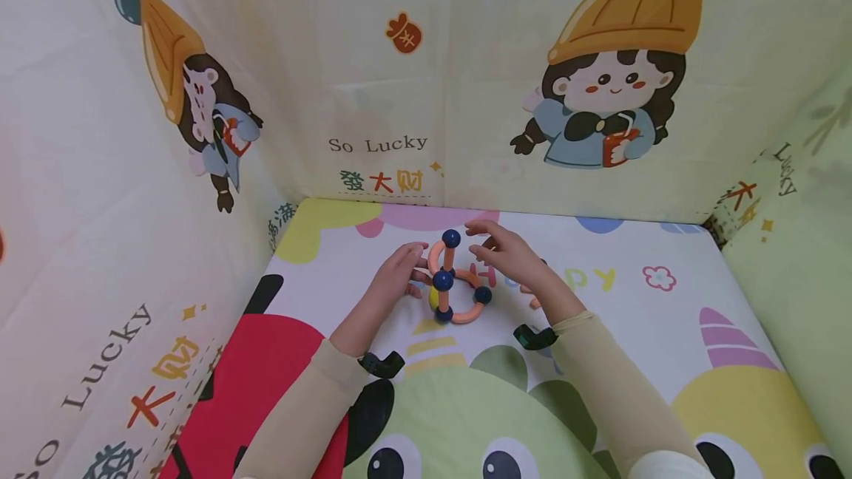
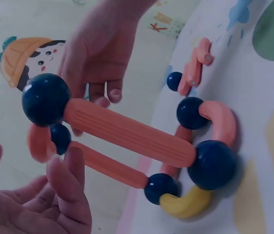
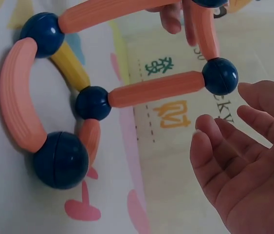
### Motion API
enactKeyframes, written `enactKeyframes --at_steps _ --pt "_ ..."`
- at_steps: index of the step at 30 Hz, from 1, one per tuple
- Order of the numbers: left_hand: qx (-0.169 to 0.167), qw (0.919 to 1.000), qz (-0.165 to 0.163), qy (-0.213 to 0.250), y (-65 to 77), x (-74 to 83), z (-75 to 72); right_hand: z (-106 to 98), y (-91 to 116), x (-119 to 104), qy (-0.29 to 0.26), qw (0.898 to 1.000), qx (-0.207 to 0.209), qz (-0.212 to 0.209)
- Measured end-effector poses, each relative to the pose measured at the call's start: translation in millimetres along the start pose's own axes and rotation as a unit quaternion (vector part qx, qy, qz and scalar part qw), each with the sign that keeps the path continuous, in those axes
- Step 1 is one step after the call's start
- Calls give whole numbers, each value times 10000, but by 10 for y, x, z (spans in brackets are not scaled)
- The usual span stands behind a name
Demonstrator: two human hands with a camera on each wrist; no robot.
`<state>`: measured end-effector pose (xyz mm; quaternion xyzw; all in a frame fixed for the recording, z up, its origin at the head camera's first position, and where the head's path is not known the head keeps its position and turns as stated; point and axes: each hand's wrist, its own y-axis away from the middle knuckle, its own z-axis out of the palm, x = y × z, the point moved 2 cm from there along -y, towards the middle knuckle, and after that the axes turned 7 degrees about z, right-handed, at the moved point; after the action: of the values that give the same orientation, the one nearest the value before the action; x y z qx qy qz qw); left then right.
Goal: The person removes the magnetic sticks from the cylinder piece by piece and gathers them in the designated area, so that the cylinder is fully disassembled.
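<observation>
A magnetic stick-and-ball frame (image 1: 442,281) stands on the mat. Its base ring joins dark blue balls (image 3: 60,160) with curved orange rods (image 3: 17,95) and a yellow curved rod (image 2: 188,204). Two straight orange rods (image 2: 129,132) rise from it, and a curved orange rod (image 2: 39,144) bridges their top balls (image 2: 45,100). On the left, my left hand (image 1: 394,276) has loosely bent fingers, the fingertips right beside the upper curved rod. My right hand (image 1: 512,251) hovers at the other side, its relaxed fingers a little apart from a top ball (image 3: 220,76).
Behind my right forearm lie several loose orange rods (image 2: 193,70) with a blue ball (image 2: 174,81). Printed cloth walls (image 1: 479,94) enclose the patterned mat (image 1: 639,324) at the back and both sides. Dark wrist mounts (image 1: 535,337) sit below my hands.
</observation>
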<state>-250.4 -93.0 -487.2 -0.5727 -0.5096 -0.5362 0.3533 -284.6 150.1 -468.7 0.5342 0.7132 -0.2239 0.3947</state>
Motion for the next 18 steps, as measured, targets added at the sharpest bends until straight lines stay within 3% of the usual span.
enactKeyframes --at_steps 10,18 --pt "-311 9983 -476 -121 -1 154 73 123 -129 -51 -604 9964 -453 391" --pt "-165 9992 -366 -70 -47 187 129 210 -181 -39 -1150 9913 -588 237"
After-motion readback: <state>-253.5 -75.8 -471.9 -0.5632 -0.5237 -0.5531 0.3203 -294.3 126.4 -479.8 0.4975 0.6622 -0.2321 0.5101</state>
